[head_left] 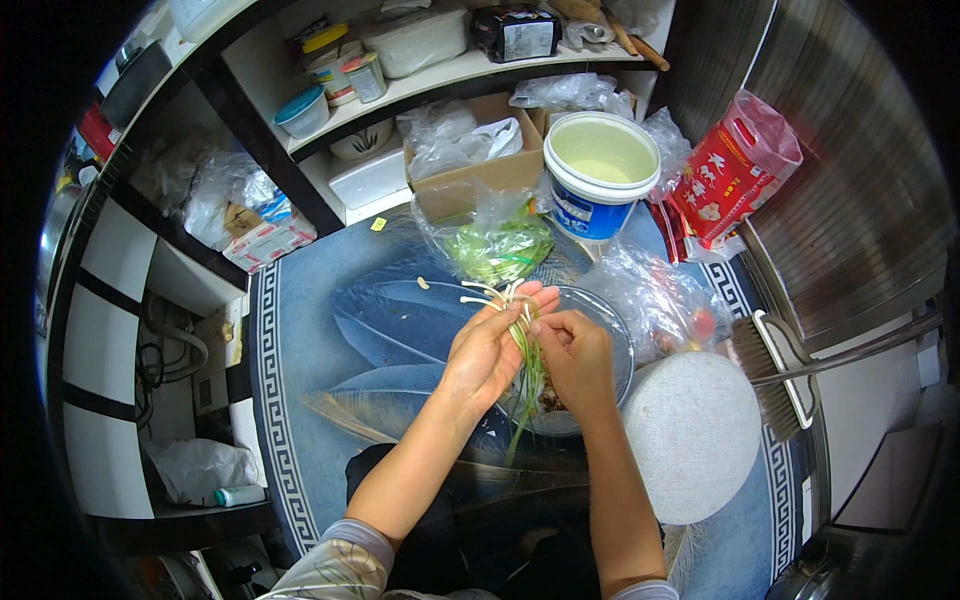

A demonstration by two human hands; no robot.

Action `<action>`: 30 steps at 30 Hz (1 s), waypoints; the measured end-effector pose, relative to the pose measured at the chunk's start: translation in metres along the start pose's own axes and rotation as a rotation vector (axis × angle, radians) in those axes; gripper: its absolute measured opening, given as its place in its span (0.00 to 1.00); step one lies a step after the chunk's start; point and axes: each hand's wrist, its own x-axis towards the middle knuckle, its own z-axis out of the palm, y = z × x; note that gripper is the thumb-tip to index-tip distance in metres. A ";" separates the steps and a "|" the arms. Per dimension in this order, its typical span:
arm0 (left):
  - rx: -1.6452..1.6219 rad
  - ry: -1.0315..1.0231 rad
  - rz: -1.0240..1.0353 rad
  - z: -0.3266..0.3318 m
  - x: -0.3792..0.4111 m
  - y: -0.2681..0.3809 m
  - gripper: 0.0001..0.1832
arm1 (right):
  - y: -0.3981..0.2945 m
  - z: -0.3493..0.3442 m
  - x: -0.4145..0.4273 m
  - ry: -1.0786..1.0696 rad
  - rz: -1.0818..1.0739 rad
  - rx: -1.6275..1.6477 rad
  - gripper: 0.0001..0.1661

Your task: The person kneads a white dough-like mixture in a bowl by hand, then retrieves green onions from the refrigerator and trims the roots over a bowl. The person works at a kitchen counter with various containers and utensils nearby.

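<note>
In my left hand (487, 349) lies a small bunch of green stems with white root ends (531, 360), held under the thumb, the white ends pointing up and left. My right hand (574, 352) is at the bunch's right side, thumb and forefinger pinched together at the stems; whether a single stem is between them is hard to tell. Below the hands, a clear round bowl (624, 330) holds brownish scraps, partly hidden by the right hand and the stems. Just beyond the hands, a clear plastic bag of leafy greens (499, 244) rests on the patterned mat.
A white-and-blue bucket of cloudy liquid (604, 154) stands beyond, beside a cardboard box (480, 176). To the right are a clear plastic bag (652, 292), a round grey stool (691, 439), a broom head (776, 375) and a red bag (731, 172). Open shelves (442, 79) line the back.
</note>
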 end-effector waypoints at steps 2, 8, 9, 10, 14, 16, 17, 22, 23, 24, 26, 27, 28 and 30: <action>0.005 -0.013 0.013 0.000 0.000 -0.001 0.20 | 0.000 0.004 -0.001 0.037 -0.048 -0.018 0.06; 0.009 -0.040 0.002 0.004 -0.001 -0.002 0.18 | -0.003 0.003 0.000 0.066 -0.070 0.050 0.05; 0.001 -0.034 -0.008 0.004 -0.001 -0.003 0.17 | -0.005 0.001 0.001 0.067 -0.057 0.084 0.05; -0.007 -0.029 -0.018 0.005 -0.001 -0.004 0.17 | -0.005 -0.001 0.001 0.075 -0.022 0.127 0.05; 0.101 -0.037 -0.099 0.003 -0.004 -0.009 0.14 | -0.012 -0.005 0.003 0.093 0.028 0.121 0.05; 0.120 -0.077 -0.122 0.000 -0.003 -0.012 0.14 | -0.010 -0.010 0.005 0.124 -0.109 -0.044 0.05; 0.130 -0.096 -0.134 0.000 -0.003 -0.012 0.13 | -0.004 -0.012 0.007 0.148 -0.236 -0.163 0.05; 0.222 -0.081 -0.184 0.003 -0.006 -0.007 0.14 | 0.006 -0.014 0.010 0.124 -0.337 -0.280 0.05; 0.235 -0.090 -0.197 0.003 -0.006 -0.006 0.14 | 0.009 -0.013 0.009 0.078 -0.237 -0.188 0.05; 0.231 -0.073 -0.194 0.003 -0.005 -0.006 0.14 | 0.006 -0.011 0.008 0.030 -0.135 -0.095 0.05; 0.223 -0.039 -0.188 0.004 -0.005 -0.007 0.13 | -0.008 -0.010 0.004 0.058 -0.036 -0.001 0.07; 0.206 -0.013 -0.175 0.003 -0.004 -0.006 0.12 | -0.018 -0.010 0.003 0.073 0.013 0.047 0.07; 0.189 0.013 -0.163 0.001 -0.003 -0.005 0.10 | -0.021 -0.009 0.003 0.083 -0.011 0.060 0.06; 0.154 0.054 -0.132 -0.006 0.000 -0.002 0.09 | -0.026 -0.007 0.001 0.104 -0.058 0.086 0.05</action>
